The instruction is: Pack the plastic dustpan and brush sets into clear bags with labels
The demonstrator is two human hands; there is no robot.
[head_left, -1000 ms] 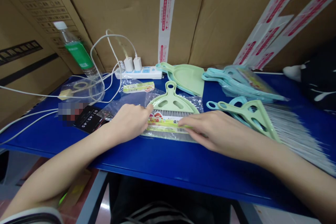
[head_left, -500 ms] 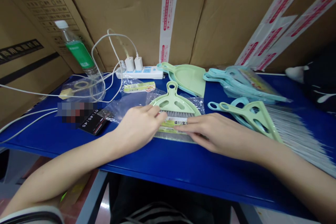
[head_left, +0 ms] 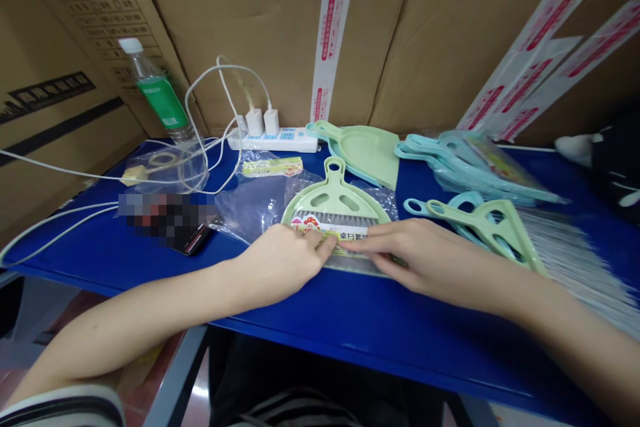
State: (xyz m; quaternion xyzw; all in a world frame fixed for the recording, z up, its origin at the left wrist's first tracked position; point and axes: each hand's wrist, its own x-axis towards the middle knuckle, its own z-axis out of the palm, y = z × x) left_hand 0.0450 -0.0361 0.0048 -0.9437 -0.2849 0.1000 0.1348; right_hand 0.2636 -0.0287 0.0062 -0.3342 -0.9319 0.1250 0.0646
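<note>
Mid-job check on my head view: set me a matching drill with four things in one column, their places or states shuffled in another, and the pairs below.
Things
1. Printed label
2. Bottle
3. Power strip
4. Blue dustpan sets

Places or states
A. Has white chargers plugged in
B. In clear plastic, right of the light green dustpan
C. Partly covered by the left hand and right hand
D. Back left, white cap on

Pairs: 1-C, 2-D, 3-A, 4-B
</note>
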